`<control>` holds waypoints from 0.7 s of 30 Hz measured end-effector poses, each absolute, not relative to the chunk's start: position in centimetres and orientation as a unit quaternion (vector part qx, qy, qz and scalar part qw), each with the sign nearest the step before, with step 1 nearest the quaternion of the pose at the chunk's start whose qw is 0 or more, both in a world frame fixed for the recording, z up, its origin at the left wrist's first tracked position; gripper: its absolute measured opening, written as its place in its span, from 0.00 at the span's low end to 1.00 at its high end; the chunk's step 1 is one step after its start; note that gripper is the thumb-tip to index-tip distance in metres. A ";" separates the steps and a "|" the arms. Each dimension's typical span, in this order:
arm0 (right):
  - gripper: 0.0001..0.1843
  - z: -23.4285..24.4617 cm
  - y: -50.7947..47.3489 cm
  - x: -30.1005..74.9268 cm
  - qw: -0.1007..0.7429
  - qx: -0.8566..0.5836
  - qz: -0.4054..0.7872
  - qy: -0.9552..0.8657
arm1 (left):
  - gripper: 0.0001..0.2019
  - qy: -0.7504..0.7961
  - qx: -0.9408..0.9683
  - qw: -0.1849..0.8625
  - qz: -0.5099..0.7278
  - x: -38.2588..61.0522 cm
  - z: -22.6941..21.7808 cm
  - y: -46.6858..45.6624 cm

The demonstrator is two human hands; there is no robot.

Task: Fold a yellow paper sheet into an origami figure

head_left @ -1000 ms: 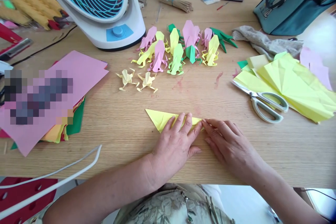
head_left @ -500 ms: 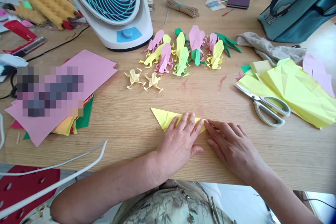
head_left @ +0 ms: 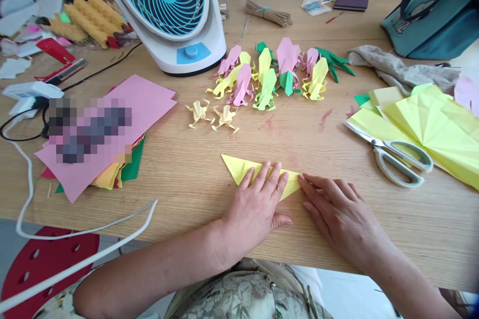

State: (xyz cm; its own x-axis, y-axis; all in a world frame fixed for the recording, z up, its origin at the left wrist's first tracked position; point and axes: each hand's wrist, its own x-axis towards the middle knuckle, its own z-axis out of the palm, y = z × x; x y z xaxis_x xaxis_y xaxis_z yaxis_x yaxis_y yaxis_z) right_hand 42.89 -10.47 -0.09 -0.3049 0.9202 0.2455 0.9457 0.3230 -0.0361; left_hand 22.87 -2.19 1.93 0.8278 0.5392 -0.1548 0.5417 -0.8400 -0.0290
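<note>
A sheet of yellow paper [head_left: 234, 165], folded into a long triangle with crease lines, lies flat on the table in front of me. My left hand [head_left: 258, 204] rests across its middle, palm down, fingers spread and pressing on it. At the paper's right tip is my right hand [head_left: 337, 209]; its fingers are curled close together and the index fingertip is on the corner. My left hand covers the paper's lower middle.
Folded paper frogs [head_left: 267, 89] stand beyond the paper, with two small cream ones [head_left: 198, 112] nearer. Scissors [head_left: 402, 159] lie to the right by yellow sheets [head_left: 430, 114]. Coloured paper [head_left: 153, 94] is stacked left. A fan [head_left: 190, 55] stands behind; a white cable [head_left: 144, 224] crosses front left.
The view has shifted slightly, so everything sits a little further right. My right hand is slightly farther from my left, and more of the paper's right part shows between them.
</note>
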 end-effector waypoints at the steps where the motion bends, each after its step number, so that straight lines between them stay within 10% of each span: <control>1: 0.21 -0.2 -10.5 42.9 0.111 -0.580 -0.054 -0.805 | 0.42 0.284 0.955 0.010 -0.083 22.7 1.9 -2.2; 21: 0.21 1.3 -10.0 41.8 0.071 -0.602 -0.059 -0.793 | 0.45 0.324 0.940 0.028 -0.102 21.4 2.0 -2.6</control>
State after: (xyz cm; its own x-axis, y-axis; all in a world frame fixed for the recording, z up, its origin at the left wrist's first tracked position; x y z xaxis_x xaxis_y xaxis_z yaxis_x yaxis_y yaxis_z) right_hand 41.77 -9.95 1.34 -0.2658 0.9465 0.1830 0.9631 0.2688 0.0084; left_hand 21.43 -2.63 2.01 0.7696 0.6030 -0.2100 0.6144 -0.7889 -0.0139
